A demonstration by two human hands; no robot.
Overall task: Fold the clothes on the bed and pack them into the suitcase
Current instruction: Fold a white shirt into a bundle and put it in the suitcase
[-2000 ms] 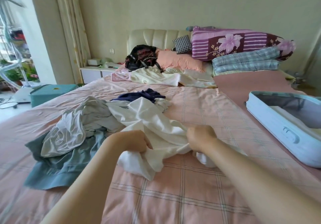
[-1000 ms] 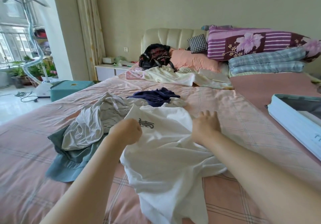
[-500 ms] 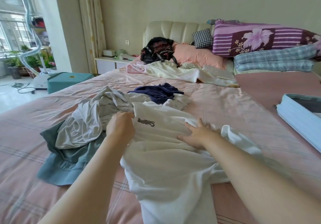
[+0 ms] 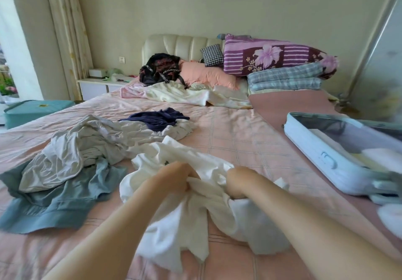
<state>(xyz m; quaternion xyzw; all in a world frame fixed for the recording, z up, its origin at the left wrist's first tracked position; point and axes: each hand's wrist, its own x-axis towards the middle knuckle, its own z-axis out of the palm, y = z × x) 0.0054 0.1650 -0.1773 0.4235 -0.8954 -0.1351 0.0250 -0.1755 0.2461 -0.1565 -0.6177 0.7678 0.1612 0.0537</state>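
Both hands have gathered the white shirt (image 4: 191, 201) nearer.
Left hand (image 4: 176, 176) and right hand (image 4: 238, 182) each grip bunched cloth; spreading flat likely comes next.

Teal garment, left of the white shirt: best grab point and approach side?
Probably best to pinch the teal garment at its near hem, coming from the near side. That edge lies flat and free; its far part is buried under the grey garment. Left hand and right hand grip the white shirt.

Left hand (image 4: 177, 177) and right hand (image 4: 238, 183) both grip the bunched white shirt (image 4: 195, 212) on the bed (image 4: 235, 140)
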